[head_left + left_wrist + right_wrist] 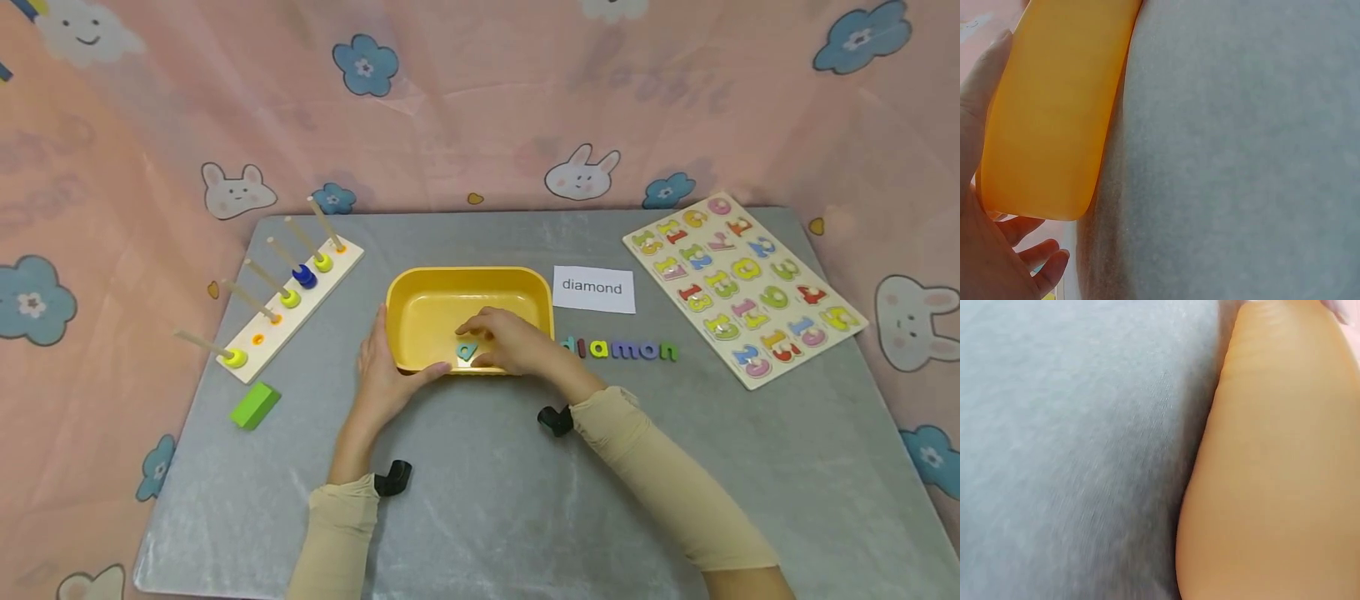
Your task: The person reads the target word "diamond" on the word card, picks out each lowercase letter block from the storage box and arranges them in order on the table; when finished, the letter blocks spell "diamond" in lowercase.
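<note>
A yellow plastic tray (469,273) stands mid-table. My left hand (381,379) grips its near left corner, thumb along the front rim and fingers against the left side. In the left wrist view, the tray's wall (1054,112) lies beside this hand's thumb and fingers. My right hand (510,340) reaches into the tray over the front rim, fingers bent and thumb apart. A small teal letter (466,351) is by its fingertips, inside the tray. The right wrist view mostly shows the tray's outer wall (1272,456).
Right of the tray, a white card (594,289) reads "diamond" above coloured letters (626,350) spelling "diamon"; the right hand and forearm are close to them. A number puzzle board (738,275) lies farther right. At left are a peg board (296,321) with rings and a green block (255,406).
</note>
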`<state>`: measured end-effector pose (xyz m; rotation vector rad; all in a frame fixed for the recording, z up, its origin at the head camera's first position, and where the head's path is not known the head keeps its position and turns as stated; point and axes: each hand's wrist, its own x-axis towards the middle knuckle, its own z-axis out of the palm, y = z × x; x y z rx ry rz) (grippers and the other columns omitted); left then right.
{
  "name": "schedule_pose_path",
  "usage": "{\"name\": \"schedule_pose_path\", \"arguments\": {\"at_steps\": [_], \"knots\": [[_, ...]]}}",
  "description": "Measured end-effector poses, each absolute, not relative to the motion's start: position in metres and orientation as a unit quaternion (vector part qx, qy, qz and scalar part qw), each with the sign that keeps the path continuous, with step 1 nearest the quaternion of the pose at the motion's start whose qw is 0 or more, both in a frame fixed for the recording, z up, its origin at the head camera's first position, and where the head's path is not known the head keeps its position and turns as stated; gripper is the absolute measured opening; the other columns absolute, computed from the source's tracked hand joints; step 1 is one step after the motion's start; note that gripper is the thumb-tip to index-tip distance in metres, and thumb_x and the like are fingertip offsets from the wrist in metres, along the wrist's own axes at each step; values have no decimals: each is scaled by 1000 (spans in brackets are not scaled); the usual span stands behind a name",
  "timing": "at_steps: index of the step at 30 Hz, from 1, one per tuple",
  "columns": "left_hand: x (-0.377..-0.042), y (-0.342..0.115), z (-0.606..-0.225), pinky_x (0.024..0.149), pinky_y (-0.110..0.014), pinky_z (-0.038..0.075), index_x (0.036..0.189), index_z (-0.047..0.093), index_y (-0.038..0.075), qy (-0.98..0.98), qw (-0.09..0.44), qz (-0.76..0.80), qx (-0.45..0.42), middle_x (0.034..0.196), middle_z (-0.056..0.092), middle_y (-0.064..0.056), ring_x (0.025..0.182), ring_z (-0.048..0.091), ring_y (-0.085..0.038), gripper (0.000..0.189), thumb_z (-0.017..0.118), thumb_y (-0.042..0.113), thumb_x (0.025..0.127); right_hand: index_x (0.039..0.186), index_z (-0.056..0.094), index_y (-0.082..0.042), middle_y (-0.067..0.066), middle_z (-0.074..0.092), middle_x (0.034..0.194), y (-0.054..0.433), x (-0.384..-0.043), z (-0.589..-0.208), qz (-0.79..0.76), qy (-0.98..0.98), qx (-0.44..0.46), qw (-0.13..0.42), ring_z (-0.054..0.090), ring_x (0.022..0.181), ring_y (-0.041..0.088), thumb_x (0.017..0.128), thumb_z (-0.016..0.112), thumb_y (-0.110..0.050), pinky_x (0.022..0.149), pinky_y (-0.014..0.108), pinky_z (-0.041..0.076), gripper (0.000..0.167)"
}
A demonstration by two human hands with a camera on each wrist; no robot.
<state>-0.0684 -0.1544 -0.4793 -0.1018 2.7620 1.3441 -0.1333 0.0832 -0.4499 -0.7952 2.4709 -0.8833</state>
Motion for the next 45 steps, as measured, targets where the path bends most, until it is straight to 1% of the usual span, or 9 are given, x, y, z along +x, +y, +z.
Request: {"name": "schedule_pose_path", "arguments": {"at_steps": [3, 7, 11, 14, 19, 25, 33, 40, 45], "knots": [[-69, -154, -479, 129, -62, 11, 172, 1, 16, 898, 35, 438, -33, 177, 19, -15, 159, 20, -42, 135, 94, 46, 78, 134, 73, -8, 12, 66, 124, 79, -138, -455, -342, 871, -283, 210, 61, 109, 26, 94, 82, -10, 102, 43, 52, 42], [-69, -154, -479, 128, -62, 13, 172, 2, 15, 897, 33, 440, -34, 177, 20, -15, 157, 22, -42, 134, 94, 44, 79, 111, 80, -5, 11, 65, 113, 75, -143, -460, -355, 868, -280, 207, 61, 103, 25, 92, 82, -5, 97, 39, 52, 19], [-69, -154, -479, 128, -61, 12, 172, 2, 15, 896, 32, 441, -32, 177, 20, -15, 157, 22, -42, 133, 94, 42, 79, 94, 71, -5, 8, 62, 92, 73, -144, -461, -348, 873, -272, 209, 56, 86, 22, 92, 81, -3, 83, 33, 49, 11], [-69, -155, -480, 129, -61, 12, 172, 2, 15, 896, 32, 442, -30, 177, 19, -14, 158, 21, -41, 134, 94, 43, 79, 100, 70, -4, 7, 62, 87, 74, -143, -459, -348, 876, -269, 199, 56, 82, 21, 94, 77, -2, 79, 31, 47, 10], [-69, -154, -481, 129, -61, 11, 172, 1, 16, 897, 35, 440, -30, 177, 19, -14, 159, 20, -41, 136, 94, 47, 78, 126, 76, -4, 10, 66, 101, 82, -137, -454, -339, 888, -270, 152, 54, 95, 25, 102, 67, -2, 86, 36, 46, 26], [-69, -154, -480, 129, -61, 11, 172, 1, 14, 895, 36, 443, -33, 177, 19, -15, 158, 20, -41, 135, 94, 44, 78, 112, 77, -3, 11, 68, 103, 98, -130, -444, -392, 880, -240, 117, 55, 96, 26, 103, 66, -5, 88, 37, 46, 15], [-68, -154, -481, 129, -60, 11, 172, 1, 14, 897, 35, 440, -35, 177, 19, -14, 158, 21, -41, 136, 95, 45, 77, 99, 70, -1, 11, 70, 89, 134, -121, -431, -483, 857, -179, 31, 60, 78, 20, 94, 81, -7, 71, 20, 50, 14], [-69, -155, -482, 129, -61, 10, 172, 0, 16, 896, 38, 441, -34, 177, 19, -15, 159, 19, -41, 137, 94, 47, 77, 128, 68, 2, 19, 70, 111, 181, -116, -428, -475, 868, -143, -15, 66, 96, 27, 99, 74, -4, 82, 4, 47, 30], [-69, -155, -481, 129, -61, 9, 172, 0, 15, 896, 37, 442, -33, 177, 18, -15, 159, 19, -40, 137, 94, 46, 78, 127, 71, 1, 21, 72, 112, 217, -111, -430, -443, 888, -116, -40, 62, 99, 23, 103, 69, -6, 82, 13, 45, 25]]}}
